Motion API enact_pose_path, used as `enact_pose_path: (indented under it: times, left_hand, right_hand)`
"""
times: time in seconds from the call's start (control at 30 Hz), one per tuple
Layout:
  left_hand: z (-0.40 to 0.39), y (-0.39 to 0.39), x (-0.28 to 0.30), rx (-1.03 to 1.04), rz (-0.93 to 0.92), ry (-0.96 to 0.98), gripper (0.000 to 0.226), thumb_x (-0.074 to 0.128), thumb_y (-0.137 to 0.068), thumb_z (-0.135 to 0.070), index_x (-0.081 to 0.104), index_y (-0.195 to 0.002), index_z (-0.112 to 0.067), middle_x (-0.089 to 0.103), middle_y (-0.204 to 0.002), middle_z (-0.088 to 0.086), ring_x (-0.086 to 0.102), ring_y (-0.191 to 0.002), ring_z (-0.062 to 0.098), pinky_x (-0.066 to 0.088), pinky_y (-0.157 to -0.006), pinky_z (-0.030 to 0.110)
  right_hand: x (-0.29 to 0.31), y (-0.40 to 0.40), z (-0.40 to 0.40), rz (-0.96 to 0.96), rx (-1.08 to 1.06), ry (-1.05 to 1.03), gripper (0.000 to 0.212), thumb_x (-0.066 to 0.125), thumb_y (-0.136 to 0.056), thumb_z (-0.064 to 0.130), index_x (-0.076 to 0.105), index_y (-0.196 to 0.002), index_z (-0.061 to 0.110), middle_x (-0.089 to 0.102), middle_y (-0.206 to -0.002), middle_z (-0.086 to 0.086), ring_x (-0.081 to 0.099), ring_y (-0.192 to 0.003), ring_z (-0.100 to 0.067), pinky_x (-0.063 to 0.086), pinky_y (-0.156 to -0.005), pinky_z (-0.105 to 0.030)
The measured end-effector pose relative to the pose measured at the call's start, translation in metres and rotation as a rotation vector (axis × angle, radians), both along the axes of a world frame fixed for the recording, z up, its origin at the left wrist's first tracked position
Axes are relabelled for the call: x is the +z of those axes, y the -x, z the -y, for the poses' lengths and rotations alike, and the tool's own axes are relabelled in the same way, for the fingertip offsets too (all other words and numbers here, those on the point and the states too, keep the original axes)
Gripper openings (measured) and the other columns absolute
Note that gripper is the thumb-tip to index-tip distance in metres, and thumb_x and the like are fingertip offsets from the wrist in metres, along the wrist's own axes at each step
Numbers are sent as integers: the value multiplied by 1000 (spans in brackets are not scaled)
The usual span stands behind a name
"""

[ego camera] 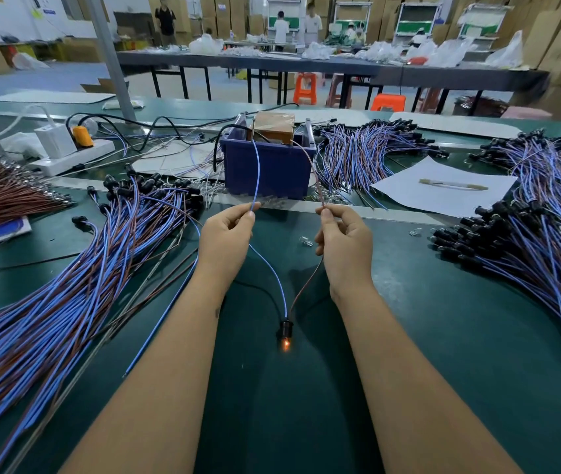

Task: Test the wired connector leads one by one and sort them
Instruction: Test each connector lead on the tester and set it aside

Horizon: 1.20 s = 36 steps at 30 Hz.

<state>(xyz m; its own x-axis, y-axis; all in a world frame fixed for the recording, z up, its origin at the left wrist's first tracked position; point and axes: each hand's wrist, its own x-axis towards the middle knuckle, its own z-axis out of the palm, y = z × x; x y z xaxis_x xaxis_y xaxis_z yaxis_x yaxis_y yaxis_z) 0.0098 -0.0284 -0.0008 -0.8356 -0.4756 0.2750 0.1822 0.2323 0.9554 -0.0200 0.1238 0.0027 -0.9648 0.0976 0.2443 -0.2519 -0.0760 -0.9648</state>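
Note:
One connector lead hangs between my hands: a black socket (286, 329) with a small bulb glowing orange lies on the green mat near me. Its blue wire (274, 273) runs up into my left hand (226, 239), which pinches it against a blue test wire (256, 172) coming from the blue bin (267, 169). The lead's brown wire (306, 285) rises into my right hand (342, 241), which pinches it against a brown test wire (313, 169) from the same bin.
A big pile of blue and brown leads (66, 268) fans out at left, another pile (539, 254) at right, a third (361, 152) behind the bin. White paper with a pen (443, 189) lies right of the bin. A power strip (70, 155) sits far left.

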Motion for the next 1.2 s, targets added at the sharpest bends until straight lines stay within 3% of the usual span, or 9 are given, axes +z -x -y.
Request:
enact_pose_path:
  times: [0.17,0.3,0.47,0.73,0.87,1.07,1.2]
  left_hand:
    - [1,0,0,15,7,9,23,52,-96,-16,72,-108,-18,48,-72,3,42,-63,10,37,-55,11]
    - [1,0,0,20,11,-9,23,53,-97,-16,72,-109,-20,51,-70,0,46,-56,0,40,-56,10]
    - [1,0,1,27,-13,-23,24,53,-97,-16,67,-91,-34,49,-67,-2,44,-52,-2,38,-52,8]
    - [2,-1,3,159,-54,-6,26,48,-92,-12,68,-84,-26,42,-53,-10,31,-41,3,26,-40,15]
    - [3,-1,3,211,-41,6,25,45,-91,-12,68,-87,-21,42,-56,-5,28,-40,4,25,-40,19]
    - [4,-1,5,290,-62,10,27,43,-87,-12,68,-89,-17,41,-52,-11,32,-44,7,28,-49,28]
    - [6,-1,4,294,-72,-2,27,42,-87,-11,68,-90,-17,40,-52,-10,31,-41,4,27,-45,22]
  right_hand:
    - [-1,1,0,-4,-1,13,21,52,-98,13,65,-85,23,48,-50,9,44,-48,-6,41,-46,-16]
    - [-1,2,0,1,-15,9,20,51,-99,13,65,-86,22,48,-50,10,45,-48,-6,41,-47,-18]
    - [-3,3,-1,18,-71,5,17,50,-99,14,65,-90,16,48,-52,7,44,-45,-4,41,-45,-19]
    - [-3,4,-2,39,-95,30,17,49,-99,14,64,-91,13,49,-54,5,44,-46,-6,40,-46,-18]
    - [-2,4,-2,43,-94,37,16,49,-99,13,64,-93,10,49,-57,2,44,-47,-6,40,-45,-18]
    - [-1,3,-1,64,-102,47,16,49,-99,13,63,-92,11,48,-54,2,42,-43,-8,38,-42,-17]
    - [0,3,-1,69,-102,41,16,48,-99,13,63,-92,11,48,-55,1,43,-45,-10,38,-43,-17]
